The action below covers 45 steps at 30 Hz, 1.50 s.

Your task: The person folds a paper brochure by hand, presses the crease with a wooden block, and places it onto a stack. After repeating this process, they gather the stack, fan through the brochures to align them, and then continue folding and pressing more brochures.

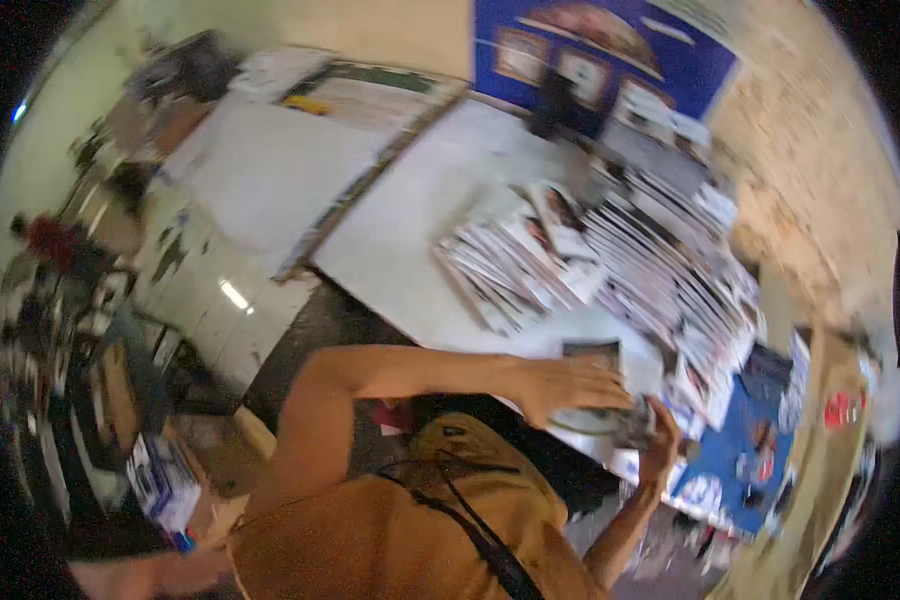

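My left hand [575, 386] reaches across the table's near edge, palm down, its fingers stretched out. Just beyond it lies a small dark-edged flat piece [592, 350], partly covered by the hand. Close by on the right, my right hand [660, 445] has its fingers curled at a greyish item [632, 428], too blurred to name. The fingertips of both hands are near each other. Beyond them, a pile of printed booklets [515, 265] rests on the white tabletop [390, 235], beside a longer row of stacked booklets [670, 270].
A second white table or board [260, 180] stands to the left, with a framed edge. A blue printed sheet [730, 450] lies at the right end. A blue poster [610, 50] hangs on the wall. Boxes [165, 480] and clutter sit at lower left.
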Each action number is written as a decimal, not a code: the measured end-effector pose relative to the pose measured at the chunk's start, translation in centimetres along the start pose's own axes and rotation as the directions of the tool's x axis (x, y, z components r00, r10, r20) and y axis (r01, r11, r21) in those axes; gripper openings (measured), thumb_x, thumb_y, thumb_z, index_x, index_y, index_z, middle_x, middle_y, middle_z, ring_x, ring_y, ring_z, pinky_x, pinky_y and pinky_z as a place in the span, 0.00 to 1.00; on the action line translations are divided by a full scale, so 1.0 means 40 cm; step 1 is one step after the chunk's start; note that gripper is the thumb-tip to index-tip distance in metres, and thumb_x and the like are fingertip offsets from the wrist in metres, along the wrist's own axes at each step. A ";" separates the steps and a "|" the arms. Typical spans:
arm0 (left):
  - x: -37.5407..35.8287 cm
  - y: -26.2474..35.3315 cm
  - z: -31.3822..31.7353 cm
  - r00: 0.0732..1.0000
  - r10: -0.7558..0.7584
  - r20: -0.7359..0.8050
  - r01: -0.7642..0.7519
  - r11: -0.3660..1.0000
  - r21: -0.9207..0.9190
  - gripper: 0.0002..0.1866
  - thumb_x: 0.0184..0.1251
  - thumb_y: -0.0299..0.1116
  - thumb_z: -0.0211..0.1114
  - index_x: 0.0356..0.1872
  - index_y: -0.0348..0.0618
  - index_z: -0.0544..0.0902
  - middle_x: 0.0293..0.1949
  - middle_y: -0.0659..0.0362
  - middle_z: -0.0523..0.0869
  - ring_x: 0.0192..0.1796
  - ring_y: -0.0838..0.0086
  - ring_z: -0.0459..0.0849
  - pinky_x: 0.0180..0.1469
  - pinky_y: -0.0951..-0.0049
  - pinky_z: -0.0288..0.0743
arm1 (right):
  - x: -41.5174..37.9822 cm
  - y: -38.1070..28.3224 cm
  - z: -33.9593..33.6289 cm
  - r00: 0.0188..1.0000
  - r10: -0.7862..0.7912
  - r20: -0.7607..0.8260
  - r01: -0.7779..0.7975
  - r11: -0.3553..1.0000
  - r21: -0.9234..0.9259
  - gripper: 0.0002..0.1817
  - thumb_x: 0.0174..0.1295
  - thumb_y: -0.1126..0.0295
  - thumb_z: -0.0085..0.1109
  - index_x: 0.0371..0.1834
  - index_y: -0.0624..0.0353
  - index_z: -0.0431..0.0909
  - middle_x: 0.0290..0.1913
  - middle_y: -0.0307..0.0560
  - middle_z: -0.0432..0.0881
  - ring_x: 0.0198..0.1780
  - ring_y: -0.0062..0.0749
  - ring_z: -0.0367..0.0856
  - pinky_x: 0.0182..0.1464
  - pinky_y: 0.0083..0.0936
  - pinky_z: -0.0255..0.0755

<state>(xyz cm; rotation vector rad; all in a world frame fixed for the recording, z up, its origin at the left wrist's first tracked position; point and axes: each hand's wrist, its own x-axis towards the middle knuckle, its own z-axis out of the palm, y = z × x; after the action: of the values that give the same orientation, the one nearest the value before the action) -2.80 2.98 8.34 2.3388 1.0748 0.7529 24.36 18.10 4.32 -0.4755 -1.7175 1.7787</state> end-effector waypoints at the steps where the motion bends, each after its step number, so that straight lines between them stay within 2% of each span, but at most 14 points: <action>1: 0.001 -0.019 0.036 0.997 0.012 0.080 -0.018 0.997 0.070 0.64 0.38 0.50 0.79 0.79 0.44 0.54 0.80 0.51 0.55 0.82 0.54 0.50 0.80 0.43 0.40 | -0.004 0.010 -0.018 0.998 0.054 -0.027 -0.056 0.995 -0.082 0.39 0.65 0.41 0.57 0.60 0.72 0.78 0.60 0.56 0.82 0.66 0.41 0.76 0.73 0.38 0.60; 5: -0.009 -0.048 0.125 0.977 -0.088 0.194 0.070 0.993 0.100 0.65 0.43 0.72 0.73 0.77 0.41 0.58 0.81 0.46 0.49 0.81 0.45 0.50 0.79 0.41 0.45 | -0.042 0.079 -0.041 0.934 0.263 -0.244 -0.341 0.860 -0.379 0.27 0.66 0.73 0.62 0.68 0.69 0.71 0.60 0.59 0.81 0.61 0.37 0.79 0.65 0.32 0.71; 7: 0.009 -0.040 0.147 0.983 -0.117 0.144 0.109 0.992 0.064 0.63 0.48 0.76 0.68 0.77 0.40 0.59 0.80 0.45 0.52 0.80 0.46 0.50 0.79 0.39 0.43 | -0.051 0.030 0.027 0.901 0.254 -0.352 -0.328 0.930 -0.168 0.35 0.63 0.85 0.59 0.75 0.64 0.62 0.56 0.57 0.84 0.56 0.31 0.82 0.58 0.25 0.75; 10: 0.052 -0.047 0.180 0.982 -0.186 0.031 0.181 0.976 0.119 0.52 0.60 0.71 0.62 0.74 0.37 0.64 0.75 0.45 0.63 0.78 0.47 0.56 0.79 0.42 0.46 | -0.061 0.027 0.035 0.863 0.234 -0.448 -0.355 0.911 -0.208 0.39 0.66 0.80 0.62 0.79 0.61 0.56 0.46 0.48 0.87 0.46 0.25 0.83 0.47 0.22 0.78; 11: 0.060 -0.054 0.194 0.977 -0.213 0.022 0.206 0.964 0.170 0.48 0.64 0.68 0.60 0.73 0.37 0.65 0.73 0.46 0.66 0.77 0.47 0.58 0.79 0.43 0.47 | -0.064 0.050 0.027 0.849 0.254 -0.462 -0.384 0.899 -0.212 0.34 0.71 0.68 0.61 0.77 0.61 0.60 0.47 0.46 0.85 0.43 0.20 0.80 0.41 0.21 0.76; 14: 0.083 -0.068 0.228 0.964 -0.253 -0.078 0.265 0.924 0.275 0.33 0.75 0.54 0.55 0.69 0.38 0.70 0.66 0.49 0.74 0.75 0.49 0.62 0.78 0.44 0.47 | -0.059 0.083 0.033 0.752 0.549 -0.364 -0.307 0.781 0.543 0.29 0.77 0.50 0.49 0.72 0.59 0.70 0.51 0.41 0.83 0.41 0.21 0.78 0.44 0.21 0.71; 15: 0.085 -0.067 0.239 0.963 -0.253 -0.093 0.270 0.915 0.300 0.32 0.75 0.53 0.56 0.69 0.38 0.71 0.66 0.49 0.74 0.74 0.49 0.63 0.78 0.43 0.47 | -0.053 0.070 0.054 0.760 0.540 -0.362 -0.295 0.782 0.549 0.26 0.77 0.56 0.50 0.70 0.63 0.72 0.51 0.42 0.83 0.43 0.21 0.77 0.47 0.21 0.71; 17: 0.080 -0.070 0.264 0.957 -0.262 -0.124 0.289 0.893 0.346 0.31 0.74 0.50 0.57 0.69 0.39 0.71 0.65 0.49 0.74 0.74 0.48 0.63 0.79 0.43 0.47 | -0.060 0.158 0.061 0.867 0.220 -0.447 -0.239 0.971 0.013 0.24 0.76 0.61 0.52 0.68 0.67 0.73 0.52 0.43 0.83 0.45 0.21 0.76 0.50 0.20 0.71; 18: 0.080 -0.070 0.270 0.950 -0.277 -0.143 0.310 0.886 0.345 0.30 0.70 0.45 0.62 0.68 0.39 0.72 0.65 0.48 0.74 0.73 0.48 0.64 0.79 0.43 0.48 | -0.052 0.126 0.089 0.881 0.207 -0.425 -0.282 0.951 -0.123 0.23 0.74 0.66 0.55 0.69 0.65 0.73 0.51 0.42 0.82 0.47 0.18 0.73 0.52 0.21 0.71; 21: 0.078 -0.072 0.260 0.922 -0.336 -0.192 0.370 0.911 0.184 0.30 0.66 0.40 0.65 0.67 0.38 0.73 0.66 0.47 0.74 0.74 0.47 0.64 0.78 0.44 0.51 | -0.021 0.077 0.153 0.963 -0.182 -0.197 -0.051 0.598 -0.800 0.27 0.67 0.65 0.62 0.69 0.58 0.74 0.59 0.57 0.76 0.56 0.46 0.74 0.59 0.36 0.68; 22: 0.074 -0.077 0.257 0.896 -0.373 -0.243 0.398 0.915 0.065 0.32 0.61 0.37 0.69 0.66 0.35 0.74 0.67 0.45 0.74 0.73 0.46 0.65 0.77 0.44 0.55 | -0.017 0.084 0.166 0.977 -0.102 -0.188 -0.100 0.559 -0.823 0.29 0.67 0.63 0.61 0.72 0.54 0.71 0.67 0.58 0.70 0.64 0.57 0.67 0.63 0.47 0.63; 26: -0.012 -0.074 0.205 0.712 -0.516 -0.476 0.651 0.738 0.175 0.27 0.68 0.33 0.64 0.67 0.34 0.73 0.72 0.44 0.70 0.76 0.44 0.62 0.75 0.48 0.57 | -0.005 0.106 0.187 0.969 -0.111 -0.221 -0.165 0.378 -0.911 0.33 0.70 0.56 0.56 0.78 0.51 0.61 0.78 0.61 0.57 0.76 0.60 0.57 0.70 0.54 0.54; 30: -0.078 -0.088 0.201 0.790 -0.508 -0.344 0.601 0.752 0.271 0.26 0.75 0.33 0.57 0.71 0.36 0.70 0.74 0.49 0.69 0.79 0.50 0.60 0.76 0.44 0.53 | 0.013 0.123 0.232 0.973 -0.130 -0.190 -0.147 0.280 -0.948 0.35 0.70 0.55 0.56 0.78 0.53 0.61 0.80 0.56 0.55 0.77 0.58 0.56 0.71 0.55 0.54; 45: -0.071 -0.084 0.203 0.806 -0.526 -0.273 0.591 0.746 0.308 0.29 0.76 0.36 0.54 0.75 0.37 0.65 0.75 0.48 0.67 0.80 0.54 0.58 0.79 0.43 0.43 | 0.034 0.154 0.272 0.965 -0.151 -0.213 -0.181 0.200 -0.963 0.33 0.71 0.54 0.51 0.77 0.55 0.63 0.81 0.55 0.55 0.79 0.51 0.56 0.73 0.59 0.53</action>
<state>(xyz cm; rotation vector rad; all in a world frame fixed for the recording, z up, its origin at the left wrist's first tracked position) -0.96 1.32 -0.55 2.0538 2.0418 0.5403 15.26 10.89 -0.52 -1.1915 -2.4575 0.2304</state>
